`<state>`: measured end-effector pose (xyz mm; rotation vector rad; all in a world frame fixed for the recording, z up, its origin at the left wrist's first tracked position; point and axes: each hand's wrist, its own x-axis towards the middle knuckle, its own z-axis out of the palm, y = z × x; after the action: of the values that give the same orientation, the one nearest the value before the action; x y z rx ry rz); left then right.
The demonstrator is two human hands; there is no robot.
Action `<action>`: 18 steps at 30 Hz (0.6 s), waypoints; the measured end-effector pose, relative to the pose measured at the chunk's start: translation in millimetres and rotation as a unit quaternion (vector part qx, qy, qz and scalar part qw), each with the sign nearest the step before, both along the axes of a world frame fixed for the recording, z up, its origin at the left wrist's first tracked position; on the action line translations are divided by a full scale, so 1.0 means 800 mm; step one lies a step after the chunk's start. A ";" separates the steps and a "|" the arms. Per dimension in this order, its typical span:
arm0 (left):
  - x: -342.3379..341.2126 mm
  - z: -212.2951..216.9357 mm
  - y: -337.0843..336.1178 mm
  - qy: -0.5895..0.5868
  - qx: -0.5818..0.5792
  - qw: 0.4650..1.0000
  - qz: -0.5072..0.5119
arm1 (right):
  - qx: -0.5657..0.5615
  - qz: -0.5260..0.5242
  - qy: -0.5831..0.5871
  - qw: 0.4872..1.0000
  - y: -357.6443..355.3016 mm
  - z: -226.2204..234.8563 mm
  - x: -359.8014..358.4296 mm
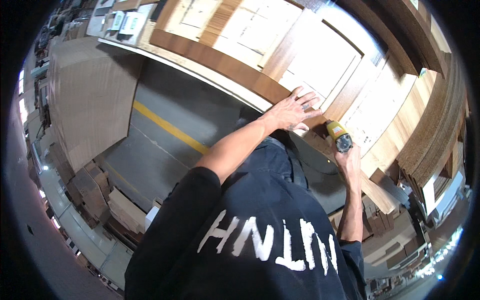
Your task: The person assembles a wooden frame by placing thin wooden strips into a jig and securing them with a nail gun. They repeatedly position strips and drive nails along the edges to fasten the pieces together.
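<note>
My left hand (295, 111) lies flat, fingers spread, on the edge of a long dark-brown wooden panel (220, 62) that runs across a stack of pale boards (320, 65). Just to its right, my right hand (350, 161) grips a small yellow power tool (340, 135) with a black round end. The tool's tip rests against the panel's edge, next to my left thumb. My dark shirt (260, 225) fills the lower middle of the view.
A large upright light-brown board (90, 95) stands at the left. Grey floor with a yellow line (167, 127) lies below the panels. Layered wooden sheets (435, 130) are stacked at the right, and more board piles (100, 195) sit at the lower left.
</note>
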<state>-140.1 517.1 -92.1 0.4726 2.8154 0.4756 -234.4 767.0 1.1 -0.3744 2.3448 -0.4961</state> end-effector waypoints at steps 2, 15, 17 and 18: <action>0.016 -0.011 -0.043 -0.005 -0.040 0.999 0.021 | 0.010 0.007 0.033 0.999 -0.012 0.006 0.013; 0.049 -0.006 -0.216 0.061 0.042 0.997 -0.014 | -0.070 -0.206 0.020 0.976 -0.146 0.036 0.124; 0.050 -0.010 -0.218 0.059 0.042 0.997 -0.009 | -0.020 -0.226 0.017 0.974 -0.174 0.039 0.120; 0.048 -0.011 -0.221 0.065 0.044 0.997 -0.007 | -0.017 -0.222 0.024 0.975 -0.187 0.039 0.117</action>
<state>-101.5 340.6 -100.7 0.5591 2.9226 0.5884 -140.5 617.7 32.7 0.1322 2.4729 -0.7418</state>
